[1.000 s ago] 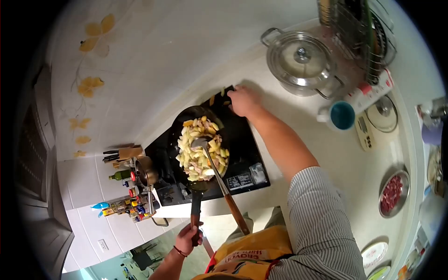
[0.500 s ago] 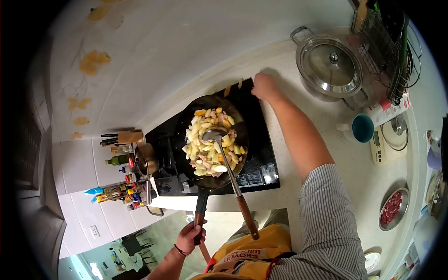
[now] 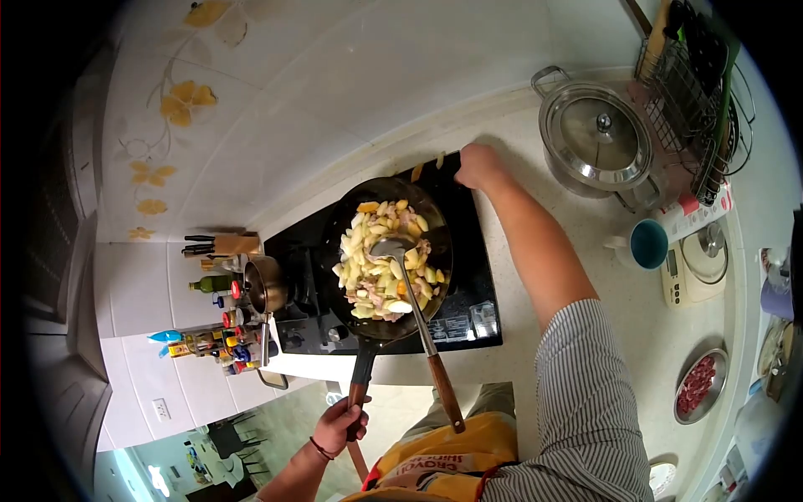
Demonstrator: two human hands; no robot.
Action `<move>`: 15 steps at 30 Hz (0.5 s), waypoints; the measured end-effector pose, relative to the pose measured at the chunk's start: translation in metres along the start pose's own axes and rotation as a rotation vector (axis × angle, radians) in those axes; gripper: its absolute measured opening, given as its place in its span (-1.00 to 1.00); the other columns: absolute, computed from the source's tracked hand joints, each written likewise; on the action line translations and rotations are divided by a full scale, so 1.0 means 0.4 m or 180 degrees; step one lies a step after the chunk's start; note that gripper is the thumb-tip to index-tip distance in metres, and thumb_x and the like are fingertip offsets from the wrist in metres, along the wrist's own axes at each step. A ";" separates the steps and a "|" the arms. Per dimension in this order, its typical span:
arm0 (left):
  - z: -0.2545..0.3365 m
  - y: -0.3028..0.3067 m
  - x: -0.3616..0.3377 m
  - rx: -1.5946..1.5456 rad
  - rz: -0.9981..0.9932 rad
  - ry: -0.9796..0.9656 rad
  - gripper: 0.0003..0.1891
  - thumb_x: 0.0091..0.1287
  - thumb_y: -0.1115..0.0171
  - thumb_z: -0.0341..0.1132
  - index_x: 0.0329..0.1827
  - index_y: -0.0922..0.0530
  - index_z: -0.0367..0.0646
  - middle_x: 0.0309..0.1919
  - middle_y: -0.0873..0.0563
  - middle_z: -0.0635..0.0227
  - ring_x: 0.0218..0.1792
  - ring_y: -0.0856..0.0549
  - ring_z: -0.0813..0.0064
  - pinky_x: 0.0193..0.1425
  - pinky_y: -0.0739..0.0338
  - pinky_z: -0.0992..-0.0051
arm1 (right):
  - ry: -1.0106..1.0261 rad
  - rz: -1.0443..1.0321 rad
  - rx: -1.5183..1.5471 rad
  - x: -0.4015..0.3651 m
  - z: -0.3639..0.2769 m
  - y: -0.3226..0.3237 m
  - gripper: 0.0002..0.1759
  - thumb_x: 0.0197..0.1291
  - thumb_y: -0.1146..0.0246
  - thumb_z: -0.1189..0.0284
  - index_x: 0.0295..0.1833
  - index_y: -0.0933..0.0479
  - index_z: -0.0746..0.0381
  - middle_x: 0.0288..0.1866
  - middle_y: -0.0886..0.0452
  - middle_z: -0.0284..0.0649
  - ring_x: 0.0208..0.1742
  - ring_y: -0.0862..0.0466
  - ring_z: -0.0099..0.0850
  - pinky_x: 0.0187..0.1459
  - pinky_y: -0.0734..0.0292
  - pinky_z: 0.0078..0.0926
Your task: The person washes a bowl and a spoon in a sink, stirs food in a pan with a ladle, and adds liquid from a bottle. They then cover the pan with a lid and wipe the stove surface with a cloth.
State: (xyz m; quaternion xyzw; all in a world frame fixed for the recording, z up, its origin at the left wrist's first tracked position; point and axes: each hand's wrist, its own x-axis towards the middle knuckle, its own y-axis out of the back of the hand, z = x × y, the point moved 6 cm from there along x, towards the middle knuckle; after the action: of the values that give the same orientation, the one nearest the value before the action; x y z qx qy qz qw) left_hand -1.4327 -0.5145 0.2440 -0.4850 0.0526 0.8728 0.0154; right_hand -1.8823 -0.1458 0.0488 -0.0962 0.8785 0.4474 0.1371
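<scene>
Partly legible "SHIN" on yellow apron (image 3: pixel 456 452), cooktop label (image 3: pixel 452 329) too small to read

Deep black round wok (image 3: pixel 438 224) with brown-ended handle, seated on right side of glossy black flat hob (image 3: pixel 474 272), handle pointing toward cook's side. Inside, from here: heaped pale-yellow chunks mixed with pinkish and orange pieces (image 3: pixel 365 280). Long metal spatula with brown handle (image 3: pixel 429 345) leaning over rim, head resting among food.
</scene>
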 end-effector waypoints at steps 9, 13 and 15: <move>-0.001 0.004 -0.003 -0.0065 -0.0014 0.0092 -0.52 0.59 -0.20 -0.13 0.40 -0.47 -0.30 -0.31 -0.62 0.39 -0.41 -0.60 0.54 -0.28 -0.49 0.56 | 0.1600 -0.0458 0.3064 -0.247 -0.204 0.295 -0.68 0.33 -0.40 0.40 0.08 -0.62 0.37 -0.09 -0.76 -0.17 -0.19 -0.79 -0.43 -0.19 -0.68 -0.49; 0.002 0.003 -0.003 -0.0131 0.0012 0.0083 -0.52 0.58 -0.21 -0.14 0.39 -0.48 -0.30 -0.31 -0.63 0.39 -0.43 -0.59 0.55 -0.29 -0.49 0.57 | 0.1600 -0.0991 0.2792 -0.228 -0.246 0.330 -0.54 0.28 -0.43 0.26 0.21 -0.64 0.27 -0.06 -0.80 -0.16 -0.15 -0.83 -0.26 -0.12 -0.71 -0.38; 0.007 0.002 -0.004 -0.0169 0.0025 0.0046 -0.52 0.58 -0.21 -0.15 0.39 -0.48 -0.30 -0.32 -0.63 0.39 -0.43 -0.59 0.55 -0.30 -0.48 0.57 | 0.1595 0.0944 0.0934 -0.054 -0.135 0.279 -0.52 0.28 -0.39 0.28 0.30 -0.64 0.13 0.07 -0.78 -0.10 0.09 -0.77 -0.08 0.09 -0.69 -0.22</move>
State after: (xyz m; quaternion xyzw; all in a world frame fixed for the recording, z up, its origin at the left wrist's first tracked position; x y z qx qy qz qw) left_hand -1.4344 -0.5151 0.2471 -0.4914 0.0315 0.8704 -0.0013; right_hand -1.9027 -0.1238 0.1708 -0.0536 0.9445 0.2935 -0.1376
